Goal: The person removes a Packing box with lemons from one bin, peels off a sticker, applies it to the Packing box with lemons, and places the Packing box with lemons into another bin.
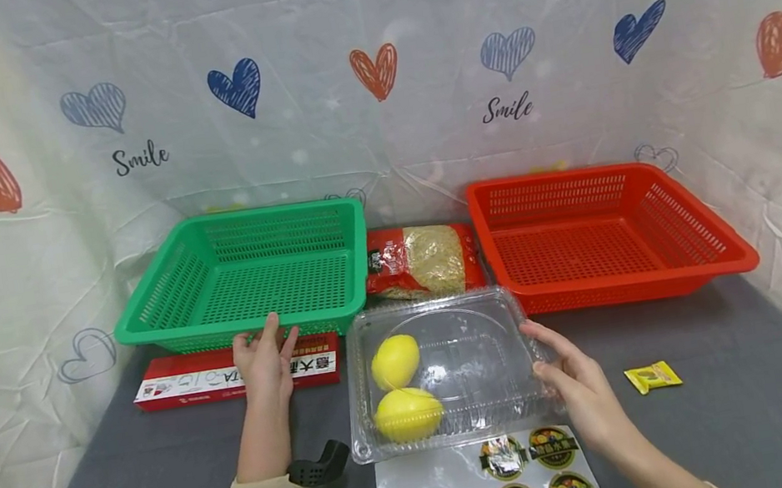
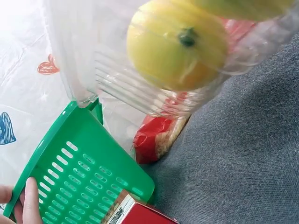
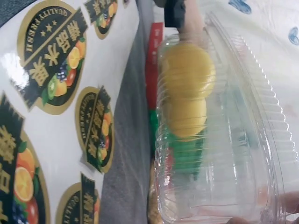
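My right hand (image 1: 574, 377) holds a clear plastic clamshell box (image 1: 482, 348) by its right side. Two lemons, one behind (image 1: 395, 362) and one in front (image 1: 409, 415), lie at the box's left end. In the right wrist view the box (image 3: 224, 172) stands on a slant, with only fingertips showing at the bottom edge. My left hand (image 1: 265, 364) is at the front rim of the green basket (image 1: 276, 286). The left wrist view has the basket's rim (image 2: 51, 130) pinched between the fingers, one of them on the outer wall.
A long red box (image 1: 177, 383) lies before the green basket. Between it and the red basket (image 1: 567, 251) sits a red bag of pale food (image 1: 431, 259). A sheet of round fruit stickers (image 1: 472, 481) lies in front, a small yellow packet (image 1: 652, 377) at right.
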Motion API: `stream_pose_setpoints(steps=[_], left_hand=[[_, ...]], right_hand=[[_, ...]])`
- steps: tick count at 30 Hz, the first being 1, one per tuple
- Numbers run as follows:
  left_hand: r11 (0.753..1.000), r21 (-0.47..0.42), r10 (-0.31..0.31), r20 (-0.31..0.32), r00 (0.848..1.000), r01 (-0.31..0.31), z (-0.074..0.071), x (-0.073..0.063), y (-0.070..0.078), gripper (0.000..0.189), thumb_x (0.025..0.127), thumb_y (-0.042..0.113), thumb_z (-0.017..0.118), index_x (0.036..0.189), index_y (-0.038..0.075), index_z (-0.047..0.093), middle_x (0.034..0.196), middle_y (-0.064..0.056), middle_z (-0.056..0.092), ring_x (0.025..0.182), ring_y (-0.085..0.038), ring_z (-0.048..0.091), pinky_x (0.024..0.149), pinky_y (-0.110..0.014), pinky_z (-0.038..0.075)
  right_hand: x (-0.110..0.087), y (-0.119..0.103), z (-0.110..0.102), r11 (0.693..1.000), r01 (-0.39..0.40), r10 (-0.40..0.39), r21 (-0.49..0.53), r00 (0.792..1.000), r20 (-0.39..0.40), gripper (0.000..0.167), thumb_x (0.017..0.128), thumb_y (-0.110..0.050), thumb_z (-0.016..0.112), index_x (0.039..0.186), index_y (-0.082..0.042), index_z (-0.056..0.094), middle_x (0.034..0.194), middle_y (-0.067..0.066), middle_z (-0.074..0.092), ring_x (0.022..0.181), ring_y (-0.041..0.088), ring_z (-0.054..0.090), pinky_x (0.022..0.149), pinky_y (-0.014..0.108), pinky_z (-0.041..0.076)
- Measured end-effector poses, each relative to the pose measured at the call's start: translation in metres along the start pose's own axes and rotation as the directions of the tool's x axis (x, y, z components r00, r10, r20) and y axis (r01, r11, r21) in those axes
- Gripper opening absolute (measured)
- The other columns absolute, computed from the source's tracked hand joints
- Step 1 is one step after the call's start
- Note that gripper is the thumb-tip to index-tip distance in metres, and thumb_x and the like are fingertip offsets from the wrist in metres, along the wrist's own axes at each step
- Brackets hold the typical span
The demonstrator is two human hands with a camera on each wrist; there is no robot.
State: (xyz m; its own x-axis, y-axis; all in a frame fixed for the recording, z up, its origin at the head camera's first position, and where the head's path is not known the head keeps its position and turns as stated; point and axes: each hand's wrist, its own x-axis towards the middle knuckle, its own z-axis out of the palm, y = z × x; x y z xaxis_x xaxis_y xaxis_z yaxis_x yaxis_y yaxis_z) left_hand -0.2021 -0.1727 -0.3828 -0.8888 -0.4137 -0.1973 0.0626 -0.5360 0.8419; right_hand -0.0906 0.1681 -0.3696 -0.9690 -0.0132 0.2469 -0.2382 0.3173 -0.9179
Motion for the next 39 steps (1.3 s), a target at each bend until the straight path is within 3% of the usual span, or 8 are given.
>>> stream_pose_setpoints(steps=[8, 14, 17, 21, 24, 31, 39], left_hand=[[1.000, 0.000, -0.029, 0.019, 0.999, 0.029, -0.002, 0.000, 0.002, 0.039, 0.090, 0.018, 0.055, 0.120, 0.007, 0.033, 0.107, -0.004, 0.040, 0.101, -0.017, 0.052, 0.086, -0.028, 0.048], [0.999, 0.002, -0.043, 0.044, 0.998, 0.043, -0.003, 0.001, 0.004, 0.028, 0.090, 0.018, 0.055, 0.110, 0.011, 0.036, 0.106, -0.003, 0.039, 0.102, -0.018, 0.051, 0.087, -0.028, 0.047], [0.999, 0.000, -0.051, 0.043, 0.998, 0.051, -0.004, 0.001, 0.004, 0.027, 0.090, 0.017, 0.055, 0.110, 0.011, 0.036, 0.106, -0.003, 0.039, 0.099, -0.017, 0.051, 0.086, -0.027, 0.047], [0.998, 0.005, -0.056, 0.036, 0.998, 0.056, -0.004, 0.001, 0.004, 0.027, 0.091, 0.017, 0.054, 0.109, 0.011, 0.036, 0.105, -0.003, 0.039, 0.096, -0.015, 0.052, 0.085, -0.027, 0.048], [0.998, 0.010, -0.055, 0.034, 0.998, 0.054, -0.004, 0.001, 0.004, 0.022, 0.091, 0.017, 0.054, 0.104, 0.013, 0.036, 0.105, -0.003, 0.039, 0.096, -0.016, 0.051, 0.086, -0.028, 0.047], [0.999, 0.010, -0.047, 0.035, 0.998, 0.047, -0.004, 0.001, 0.003, 0.020, 0.091, 0.017, 0.053, 0.102, 0.014, 0.037, 0.104, -0.004, 0.039, 0.098, -0.017, 0.051, 0.088, -0.030, 0.046], [0.999, 0.004, -0.048, 0.035, 0.998, 0.048, -0.004, 0.002, 0.003, 0.024, 0.091, 0.017, 0.054, 0.107, 0.012, 0.037, 0.105, -0.003, 0.039, 0.099, -0.017, 0.052, 0.084, -0.027, 0.048]], right_hand=[[-0.003, 0.005, 0.002, 1.000, -0.016, 0.016, -0.007, 1.000, -0.003, 0.043, 0.089, 0.002, 0.049, 0.131, -0.006, 0.048, 0.120, 0.008, 0.051, 0.050, 0.012, 0.034, 0.041, 0.027, 0.033], [-0.002, 0.015, 0.007, 0.998, -0.050, 0.050, 0.043, 0.999, 0.006, 0.042, 0.089, 0.004, 0.048, 0.131, -0.002, 0.046, 0.125, 0.008, 0.047, 0.050, 0.015, 0.035, 0.041, 0.031, 0.034], [0.000, 0.018, 0.009, 0.996, -0.069, 0.068, 0.055, 0.998, 0.003, 0.042, 0.089, 0.004, 0.047, 0.131, -0.002, 0.046, 0.115, 0.010, 0.049, 0.049, 0.014, 0.034, 0.041, 0.031, 0.033], [0.002, 0.021, 0.011, 0.992, -0.110, 0.109, 0.065, 0.994, 0.007, 0.042, 0.090, 0.004, 0.046, 0.131, -0.003, 0.045, 0.084, 0.011, 0.047, 0.049, 0.009, 0.032, 0.042, 0.028, 0.033], [0.004, 0.022, 0.012, 0.988, -0.136, 0.136, 0.067, 0.991, 0.006, 0.043, 0.090, 0.003, 0.046, 0.132, -0.005, 0.045, 0.073, 0.009, 0.043, 0.050, 0.007, 0.031, 0.044, 0.026, 0.033], [0.009, 0.026, 0.013, 0.993, -0.099, 0.099, 0.058, 0.995, 0.005, 0.043, 0.090, 0.004, 0.046, 0.132, -0.003, 0.043, 0.081, 0.009, 0.042, 0.051, 0.009, 0.031, 0.046, 0.029, 0.034], [0.017, 0.026, 0.013, 0.987, -0.142, 0.142, 0.070, 0.990, 0.011, 0.043, 0.091, 0.004, 0.046, 0.133, -0.005, 0.043, 0.064, 0.003, 0.035, 0.048, 0.006, 0.030, 0.045, 0.022, 0.031]])
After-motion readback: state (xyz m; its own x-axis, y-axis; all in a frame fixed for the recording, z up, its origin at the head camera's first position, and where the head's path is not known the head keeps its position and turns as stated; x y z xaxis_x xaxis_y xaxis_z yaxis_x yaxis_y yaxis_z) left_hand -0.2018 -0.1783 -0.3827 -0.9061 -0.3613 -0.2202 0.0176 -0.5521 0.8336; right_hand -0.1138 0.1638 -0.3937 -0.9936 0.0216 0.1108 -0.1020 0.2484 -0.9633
